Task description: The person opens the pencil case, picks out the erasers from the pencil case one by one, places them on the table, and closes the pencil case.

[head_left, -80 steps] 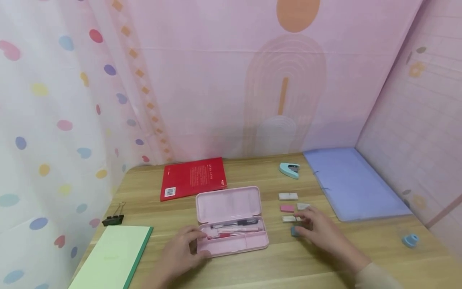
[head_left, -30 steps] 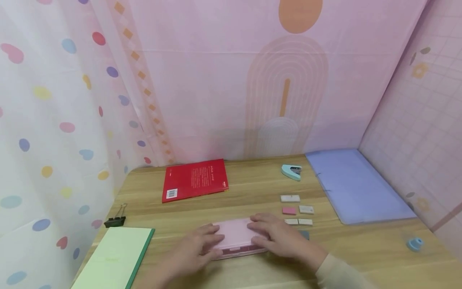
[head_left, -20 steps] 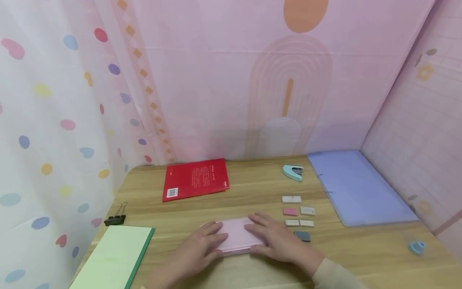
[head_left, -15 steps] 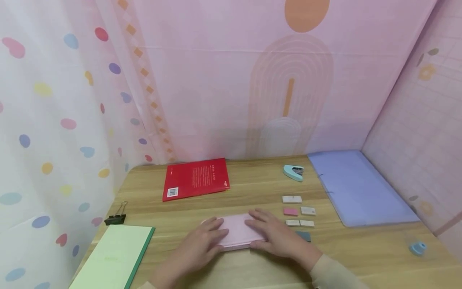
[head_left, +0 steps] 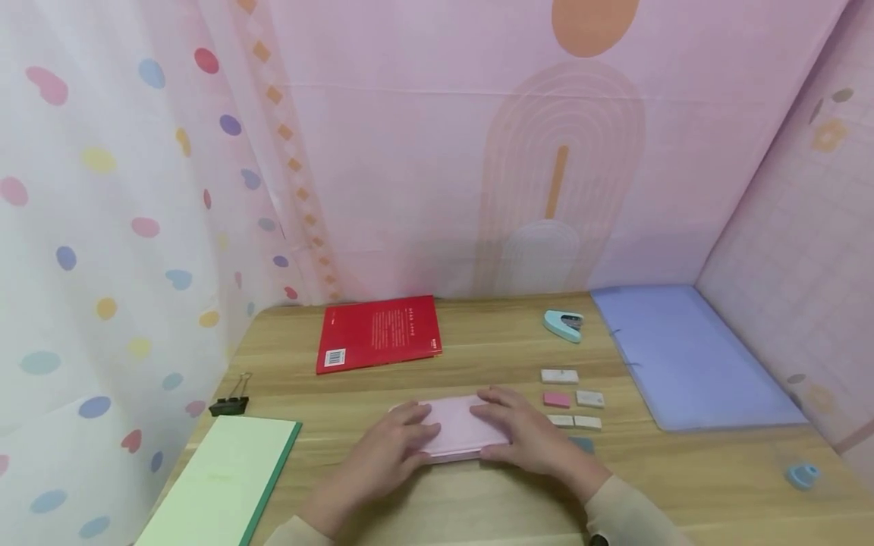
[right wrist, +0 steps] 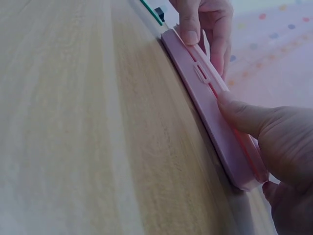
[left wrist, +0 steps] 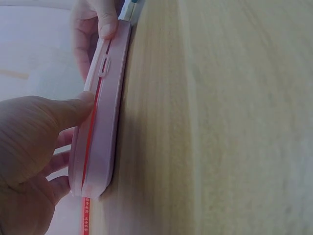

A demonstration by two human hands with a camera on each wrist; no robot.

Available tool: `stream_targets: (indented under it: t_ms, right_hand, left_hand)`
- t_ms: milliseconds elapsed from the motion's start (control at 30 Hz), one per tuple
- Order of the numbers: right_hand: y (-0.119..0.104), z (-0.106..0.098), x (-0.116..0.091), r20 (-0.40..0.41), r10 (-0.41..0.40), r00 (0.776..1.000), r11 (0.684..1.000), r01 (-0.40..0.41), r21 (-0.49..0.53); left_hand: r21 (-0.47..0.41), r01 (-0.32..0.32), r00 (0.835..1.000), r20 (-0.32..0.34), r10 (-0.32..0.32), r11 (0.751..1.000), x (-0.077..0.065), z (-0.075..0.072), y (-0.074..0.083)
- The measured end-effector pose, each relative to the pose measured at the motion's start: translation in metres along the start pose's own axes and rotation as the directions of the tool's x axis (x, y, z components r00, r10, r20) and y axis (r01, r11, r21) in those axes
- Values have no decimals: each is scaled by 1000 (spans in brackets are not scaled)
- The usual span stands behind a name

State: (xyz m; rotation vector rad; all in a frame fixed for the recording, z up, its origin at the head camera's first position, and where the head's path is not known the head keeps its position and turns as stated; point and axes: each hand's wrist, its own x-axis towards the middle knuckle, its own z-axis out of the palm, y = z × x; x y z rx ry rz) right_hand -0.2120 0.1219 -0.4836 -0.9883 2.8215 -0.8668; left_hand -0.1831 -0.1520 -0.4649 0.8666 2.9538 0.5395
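A pink pencil case [head_left: 459, 427] lies on the wooden table between both hands, its lid down over the pens. A thin red line shows along the seam below the lid in the left wrist view, beside the front clasp [left wrist: 104, 66]. My left hand [head_left: 385, 451] holds the case's left end, thumb at the lid's front edge and fingers over the top and side. At the right end, my right hand [head_left: 529, 436] holds it the same way, its thumb [right wrist: 239, 112] pressing near the seam. Several small erasers [head_left: 556, 400] sit right of the case, a blue-grey one [head_left: 583, 444] partly behind my right hand.
A red book [head_left: 381, 334] and a light-blue stapler [head_left: 564, 325] lie toward the back. Left are a black binder clip [head_left: 230, 406] and a pale green notebook [head_left: 221, 478]. A blue folder [head_left: 696, 356] and a small blue object [head_left: 803, 476] are at right.
The pencil case stood open with pens showing; its lid has since come down. My right hand moved left from the erasers onto the case, and the gap under the lid narrowed.
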Motion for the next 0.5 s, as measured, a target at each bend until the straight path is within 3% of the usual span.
stream_targets:
  t_ms: [500]
  right_hand:
    - [2,3,12,2,-5,1000,1000,5,-30]
  left_hand:
    - [-13,3,999,-41,-3,1000,5,3,-11]
